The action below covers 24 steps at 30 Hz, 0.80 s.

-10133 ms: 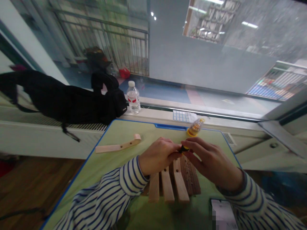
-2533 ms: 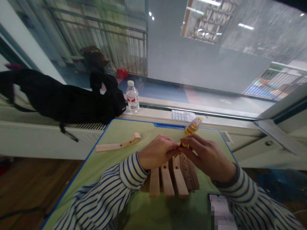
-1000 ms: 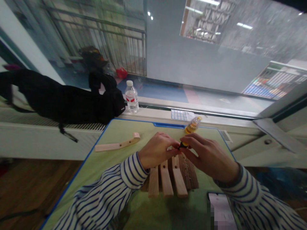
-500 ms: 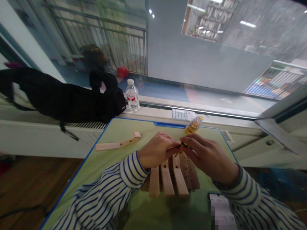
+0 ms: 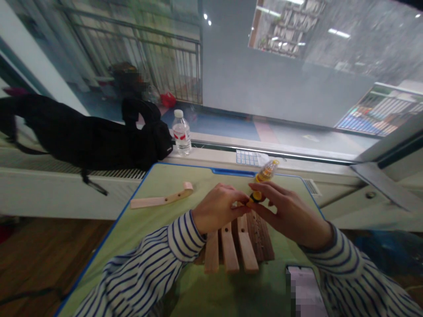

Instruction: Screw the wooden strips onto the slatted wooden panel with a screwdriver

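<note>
beyond fingers [image 5: 269, 190], tapered container [image 5: 266, 171], water bottle [image 5: 181, 134], bag [image 5: 102, 141]

Blue-edged green table [image 5: 205, 178], bent wooden piece [image 5: 148, 202] at left, what seems a brown board [image 5: 263, 240], partly hidden, mid-table, phone [image 5: 306, 290] at near right, bottle [image 5: 266, 171] at far edge

No readable text, bottle label [image 5: 180, 134] too blurred to read

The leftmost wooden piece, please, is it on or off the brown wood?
Off: that piece lies on the tabletop, apart from the brown wood.
</note>
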{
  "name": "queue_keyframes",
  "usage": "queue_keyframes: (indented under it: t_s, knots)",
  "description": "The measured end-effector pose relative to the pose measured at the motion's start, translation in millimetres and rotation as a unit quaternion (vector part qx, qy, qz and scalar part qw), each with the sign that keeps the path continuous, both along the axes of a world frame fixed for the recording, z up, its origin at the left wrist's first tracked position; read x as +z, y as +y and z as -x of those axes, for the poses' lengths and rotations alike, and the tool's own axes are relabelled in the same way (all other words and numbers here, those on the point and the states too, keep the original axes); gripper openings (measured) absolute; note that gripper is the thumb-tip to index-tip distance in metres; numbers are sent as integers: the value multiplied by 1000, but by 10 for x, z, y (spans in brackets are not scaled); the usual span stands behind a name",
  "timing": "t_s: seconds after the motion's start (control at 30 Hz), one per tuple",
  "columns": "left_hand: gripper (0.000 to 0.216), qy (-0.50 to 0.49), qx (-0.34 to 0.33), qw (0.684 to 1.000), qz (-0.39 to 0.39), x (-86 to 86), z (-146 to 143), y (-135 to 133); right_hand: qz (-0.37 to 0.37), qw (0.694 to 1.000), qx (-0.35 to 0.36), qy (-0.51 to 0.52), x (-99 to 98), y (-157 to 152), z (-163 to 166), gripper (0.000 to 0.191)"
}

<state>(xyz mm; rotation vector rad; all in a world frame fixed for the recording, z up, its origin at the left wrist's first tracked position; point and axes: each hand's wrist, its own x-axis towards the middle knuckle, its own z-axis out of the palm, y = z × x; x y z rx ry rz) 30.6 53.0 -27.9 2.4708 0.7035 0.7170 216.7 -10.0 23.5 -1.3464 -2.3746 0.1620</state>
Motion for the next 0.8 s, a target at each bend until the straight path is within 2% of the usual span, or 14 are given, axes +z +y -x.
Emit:
queue_keyframes:
  t_s: [0.17, 0.43, 0.8]
  knots:
    - [18, 22, 1, 1000, 9, 37, 7, -12, 8, 999, 43, 24, 36, 29, -48, 28]
    - [24, 33, 30, 999, 0, 0, -27, -18, 7, 999, 39, 11, 35, 27, -30, 26]
    - [19, 29, -15, 999, 13, 20, 2, -4, 0, 1000, 19, 22, -37, 37, -22, 25]
